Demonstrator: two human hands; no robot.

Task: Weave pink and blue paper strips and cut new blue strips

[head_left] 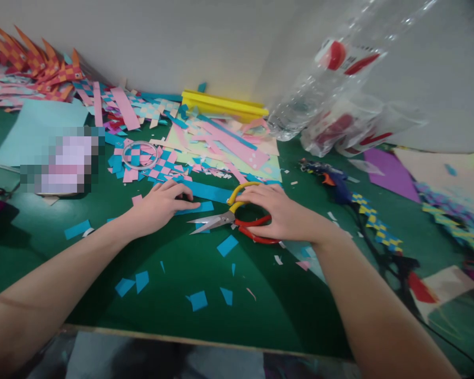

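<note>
In my right hand (280,210) is a pair of scissors (217,220), with one yellow and one red handle loop. The blades point left and stand slightly apart, just above the green tabletop. My left hand (160,206) is closed, its thumb and forefinger on a short blue paper strip (205,207). The fingertips under that hand are partly hidden. Behind the scissors lies a longer blue paper strip (209,191), which runs from my left fingers to behind my right hand. Cut blue scraps (227,245) are scattered in front of the blades.
Woven pink-and-blue paper with a tape roll (140,155) lies at the back left, near a blurred-out phone (69,163). A yellow folded strip (225,107) sits by the wall. Plastic bottles (300,100) and cups (339,121) stand back right. A woven yellow-and-blue paper figure (373,223) lies right.
</note>
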